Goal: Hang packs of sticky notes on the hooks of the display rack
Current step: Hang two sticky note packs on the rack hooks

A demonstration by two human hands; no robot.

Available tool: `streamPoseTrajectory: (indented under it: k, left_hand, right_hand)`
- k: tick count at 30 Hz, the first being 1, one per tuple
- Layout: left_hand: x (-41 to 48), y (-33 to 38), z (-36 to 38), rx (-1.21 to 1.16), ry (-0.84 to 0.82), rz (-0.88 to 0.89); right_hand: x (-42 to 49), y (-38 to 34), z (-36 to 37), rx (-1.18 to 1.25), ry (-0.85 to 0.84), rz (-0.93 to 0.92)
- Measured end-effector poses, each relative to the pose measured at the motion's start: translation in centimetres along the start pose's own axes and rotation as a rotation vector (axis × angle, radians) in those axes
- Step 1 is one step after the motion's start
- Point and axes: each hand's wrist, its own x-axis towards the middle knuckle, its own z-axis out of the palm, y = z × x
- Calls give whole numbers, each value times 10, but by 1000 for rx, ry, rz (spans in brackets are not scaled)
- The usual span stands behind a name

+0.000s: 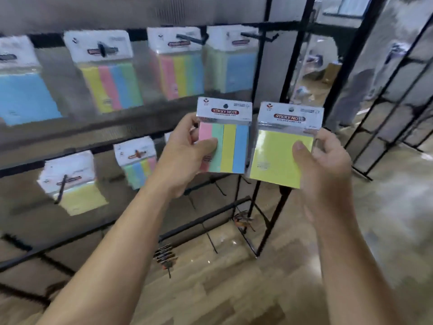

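Holds a striped pack [230,146] of sticky notes upright in the left hand [187,158], thumb flat across the front, fingers curled behind its left edge. Grips a yellow pack [274,158] in the right hand [325,167], thumb on front, fingers wrapped round the right edge. Side by side, nearly touching, before the display rack [187,226], below hung packs [110,73]. Bare hooks [209,239] lower down; wooden floor [234,289] beneath.
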Motion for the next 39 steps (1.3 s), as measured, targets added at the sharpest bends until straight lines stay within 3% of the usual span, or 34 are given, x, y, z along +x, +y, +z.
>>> streamPoseTrajectory:
  k: [5, 10, 26, 39]
  left_hand:
    - [52, -29, 114, -33, -90, -74]
    - [94, -51, 210, -46, -175, -120]
    - [252, -134, 494, -84, -510, -209]
    - [412, -170, 713, -133, -621, -238]
  right_hand:
    - [52, 20, -96, -135, 97, -30]
    - [100, 33, -176, -57, 135, 50]
    - [283, 109, -385, -106, 545, 167]
    - [471, 164, -553, -48, 627, 170]
